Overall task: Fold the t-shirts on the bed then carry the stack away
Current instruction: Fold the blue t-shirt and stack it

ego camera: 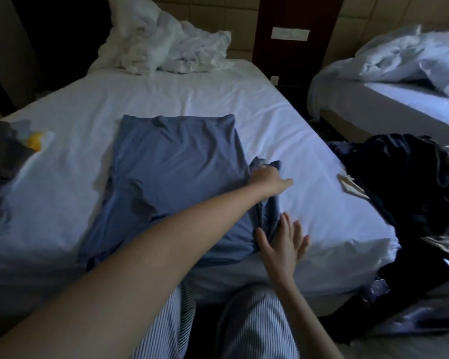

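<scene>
On the bed (192, 94), left hand (266, 178) grips blue t-shirt (171, 161), fingers hidden; right hand (283, 244) splayed

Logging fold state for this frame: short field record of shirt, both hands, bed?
garment: blue fabric t-shirt, laid flat, right side bunched
surface: white-sheeted bed
left hand: reaches across, grips the shirt's right sleeve
right hand: open, fingers spread, thumb at the bunched edge
other: dark clothes pile beside the bed's right edge

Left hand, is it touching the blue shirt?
Touching. In the head view the left hand grips bunched fabric at the right edge of the blue shirt.
</scene>
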{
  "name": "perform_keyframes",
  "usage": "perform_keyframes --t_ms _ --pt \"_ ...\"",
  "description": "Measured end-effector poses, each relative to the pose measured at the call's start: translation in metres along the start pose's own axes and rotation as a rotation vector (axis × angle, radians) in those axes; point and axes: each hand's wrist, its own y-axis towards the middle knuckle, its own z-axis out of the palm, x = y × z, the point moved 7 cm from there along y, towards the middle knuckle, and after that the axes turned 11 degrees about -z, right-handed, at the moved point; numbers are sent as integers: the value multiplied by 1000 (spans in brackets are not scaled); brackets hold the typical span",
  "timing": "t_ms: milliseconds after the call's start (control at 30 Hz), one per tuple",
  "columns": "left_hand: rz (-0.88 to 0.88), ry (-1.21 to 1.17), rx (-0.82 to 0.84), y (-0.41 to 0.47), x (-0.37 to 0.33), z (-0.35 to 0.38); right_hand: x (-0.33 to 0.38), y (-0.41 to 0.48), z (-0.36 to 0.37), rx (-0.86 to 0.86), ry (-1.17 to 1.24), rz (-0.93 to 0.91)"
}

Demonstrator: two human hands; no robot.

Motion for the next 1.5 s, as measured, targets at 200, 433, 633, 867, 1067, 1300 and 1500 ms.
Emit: perform_keyframes --t_ms 200,433,633,867,1067,1300,1500 --pt "-92 201 -344 3 -5 30 -2 0 2 -31 140 -29" --pt "266 -558 -270 -30 -15 -42 -2 -2 -1 -96 152 -42" --pt "-298 -963 -398 -48 139 -46 3 -2 3 -1 128 -198" --pt "-80 -798 -411 -60 151 -63 9 -4 0 131 120 -308" --pt "315 175 -253 -54 95 -29 17 -1 -4 42 77 -240" --pt "-331 -954 -403 -46 176 -93 12 -6 -11 29 124 -259" --pt "-614 -1208 70 -50 215 -68 57 2 -29 38 -90 -526"
